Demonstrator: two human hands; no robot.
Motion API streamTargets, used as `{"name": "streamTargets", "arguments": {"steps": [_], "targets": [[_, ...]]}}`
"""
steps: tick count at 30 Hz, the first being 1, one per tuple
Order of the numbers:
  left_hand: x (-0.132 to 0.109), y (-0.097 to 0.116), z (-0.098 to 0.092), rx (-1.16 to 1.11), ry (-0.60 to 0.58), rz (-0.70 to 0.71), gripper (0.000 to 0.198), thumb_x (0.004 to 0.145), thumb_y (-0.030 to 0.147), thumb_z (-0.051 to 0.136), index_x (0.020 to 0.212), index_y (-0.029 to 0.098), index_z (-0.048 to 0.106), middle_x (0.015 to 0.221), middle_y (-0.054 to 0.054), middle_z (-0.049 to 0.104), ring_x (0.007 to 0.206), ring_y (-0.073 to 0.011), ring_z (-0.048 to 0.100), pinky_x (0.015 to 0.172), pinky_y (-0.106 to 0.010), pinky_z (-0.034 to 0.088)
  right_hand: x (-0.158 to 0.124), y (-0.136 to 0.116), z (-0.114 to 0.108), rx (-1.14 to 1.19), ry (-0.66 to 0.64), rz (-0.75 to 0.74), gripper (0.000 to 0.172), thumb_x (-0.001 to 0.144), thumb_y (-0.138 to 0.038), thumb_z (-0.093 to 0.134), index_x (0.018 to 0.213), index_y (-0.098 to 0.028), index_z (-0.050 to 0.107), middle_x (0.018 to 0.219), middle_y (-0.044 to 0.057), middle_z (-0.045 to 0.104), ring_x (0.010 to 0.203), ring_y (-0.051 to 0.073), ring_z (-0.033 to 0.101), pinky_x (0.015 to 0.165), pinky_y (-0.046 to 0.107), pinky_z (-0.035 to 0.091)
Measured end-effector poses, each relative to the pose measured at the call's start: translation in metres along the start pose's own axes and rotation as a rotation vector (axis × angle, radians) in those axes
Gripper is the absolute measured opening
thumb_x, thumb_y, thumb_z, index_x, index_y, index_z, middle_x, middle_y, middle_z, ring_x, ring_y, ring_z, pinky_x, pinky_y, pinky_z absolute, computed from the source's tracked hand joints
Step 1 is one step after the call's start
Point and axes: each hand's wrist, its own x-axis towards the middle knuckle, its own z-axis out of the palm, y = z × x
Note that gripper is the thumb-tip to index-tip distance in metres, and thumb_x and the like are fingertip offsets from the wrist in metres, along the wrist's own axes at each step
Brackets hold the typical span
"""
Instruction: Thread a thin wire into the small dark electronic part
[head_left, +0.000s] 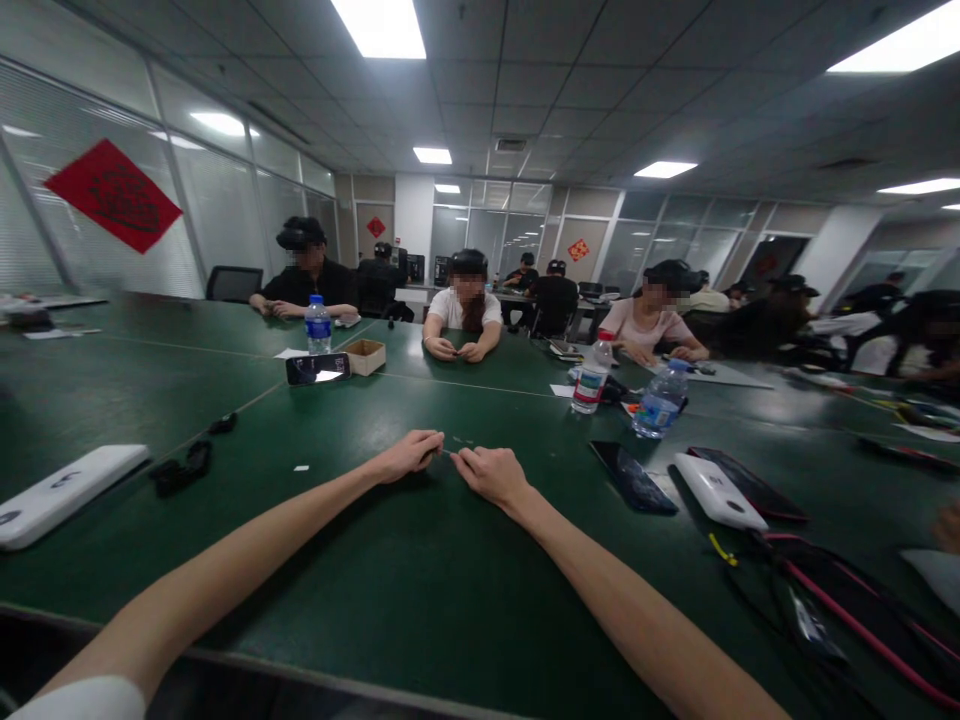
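Both arms reach forward over the green table [420, 600], with the hands close together near its middle. My left hand [409, 457] is closed, thumb and fingers pinched together. Facing it, my right hand [493, 476] is closed in a similar pinch. A thin pale strand [448, 453] spans the small gap between the fingertips; its exact kind is too small to make out. Just beyond the fingers lie small pale scraps [463, 441]. A small white piece of paper [301, 468] rests to the left of my left hand.
On the right are a dark phone [632, 477], a white power bank [720, 490], cables [847, 590] and two water bottles [592, 375]. Leftward lie another white power bank [71, 495] and black pieces [184, 470]. A propped phone [318, 369] and small box [367, 357] stand ahead. Several people sit beyond.
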Motion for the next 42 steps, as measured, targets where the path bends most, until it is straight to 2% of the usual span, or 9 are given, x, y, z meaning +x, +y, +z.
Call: {"name": "streamTargets", "arguments": {"steps": [7, 9, 14, 21, 32, 37, 38, 39, 42], "targets": [[0.005, 0.0, -0.006, -0.232, -0.037, -0.051, 0.036, 0.084, 0.052, 0.045, 0.077, 0.016, 0.049, 0.042, 0.007, 0.033, 0.034, -0.0063, 0.024, 0.038, -0.02, 0.016, -0.001, -0.014, 0.004, 0.069, 0.04, -0.257, 0.055, 0.093, -0.051, 0.024, 0.085, -0.018, 0.067, 0.074, 0.007, 0.067, 0.065, 0.012, 0.058, 0.057, 0.02, 0.031], [0.006, -0.001, -0.008, -0.293, -0.04, -0.068, 0.038, 0.084, 0.054, 0.043, 0.078, 0.016, 0.048, 0.041, 0.007, 0.033, 0.034, -0.0067, 0.024, 0.038, -0.019, 0.017, 0.001, -0.016, 0.006, 0.079, 0.069, -0.203, 0.054, 0.094, -0.049, 0.024, 0.085, -0.018, 0.067, 0.074, 0.006, 0.067, 0.064, 0.011, 0.058, 0.057, 0.02, 0.031], [0.006, -0.006, -0.01, -0.341, -0.055, -0.061, 0.044, 0.085, 0.059, 0.035, 0.081, 0.017, 0.047, 0.038, 0.006, 0.035, 0.033, -0.0081, 0.027, 0.039, -0.019, 0.019, 0.006, -0.013, 0.008, 0.062, 0.085, 0.042, 0.053, 0.096, -0.046, 0.021, 0.083, -0.019, 0.065, 0.077, 0.005, 0.069, 0.066, 0.012, 0.06, 0.057, 0.021, 0.031], [0.005, -0.005, -0.007, -0.325, -0.049, -0.06, 0.042, 0.085, 0.058, 0.036, 0.08, 0.017, 0.046, 0.039, 0.007, 0.032, 0.032, -0.0074, 0.022, 0.038, -0.019, 0.017, 0.007, -0.013, 0.008, 0.064, 0.055, 0.14, 0.052, 0.096, -0.048, 0.02, 0.088, -0.021, 0.064, 0.082, 0.005, 0.069, 0.071, 0.015, 0.063, 0.06, 0.022, 0.034], [0.007, -0.009, -0.006, -0.212, -0.006, -0.066, 0.04, 0.084, 0.056, 0.039, 0.076, 0.017, 0.047, 0.041, 0.006, 0.036, 0.033, -0.0076, 0.027, 0.037, -0.02, 0.016, 0.006, -0.009, 0.009, 0.05, 0.052, 0.086, 0.052, 0.095, -0.047, 0.021, 0.085, -0.021, 0.065, 0.078, 0.005, 0.07, 0.067, 0.014, 0.062, 0.058, 0.021, 0.032], [0.006, -0.006, -0.009, -0.331, -0.046, -0.074, 0.04, 0.085, 0.056, 0.038, 0.074, 0.017, 0.044, 0.039, 0.007, 0.032, 0.033, -0.007, 0.022, 0.037, -0.019, 0.015, 0.003, -0.013, 0.006, 0.09, 0.013, -0.255, 0.052, 0.092, -0.051, 0.027, 0.081, -0.02, 0.067, 0.075, 0.004, 0.07, 0.062, 0.012, 0.06, 0.055, 0.021, 0.028], [0.006, -0.006, -0.009, -0.351, -0.049, -0.076, 0.04, 0.085, 0.056, 0.037, 0.074, 0.018, 0.044, 0.039, 0.007, 0.032, 0.033, -0.0071, 0.022, 0.037, -0.019, 0.015, 0.003, -0.014, 0.006, 0.093, 0.019, -0.276, 0.052, 0.092, -0.052, 0.027, 0.081, -0.02, 0.067, 0.076, 0.004, 0.07, 0.062, 0.012, 0.059, 0.055, 0.021, 0.028], [0.007, -0.006, -0.01, -0.364, -0.053, -0.079, 0.04, 0.085, 0.056, 0.036, 0.075, 0.018, 0.044, 0.039, 0.006, 0.032, 0.033, -0.0071, 0.022, 0.037, -0.019, 0.015, 0.004, -0.015, 0.006, 0.096, 0.034, -0.252, 0.052, 0.092, -0.051, 0.027, 0.081, -0.019, 0.066, 0.076, 0.004, 0.07, 0.062, 0.012, 0.059, 0.055, 0.021, 0.028], [0.008, -0.008, -0.01, -0.374, -0.064, -0.078, 0.041, 0.085, 0.057, 0.035, 0.076, 0.018, 0.044, 0.04, 0.006, 0.034, 0.033, -0.007, 0.023, 0.037, -0.019, 0.016, 0.006, -0.014, 0.008, 0.103, 0.081, -0.057, 0.05, 0.094, -0.047, 0.025, 0.082, -0.019, 0.065, 0.077, 0.005, 0.069, 0.064, 0.012, 0.06, 0.056, 0.021, 0.029]]}}
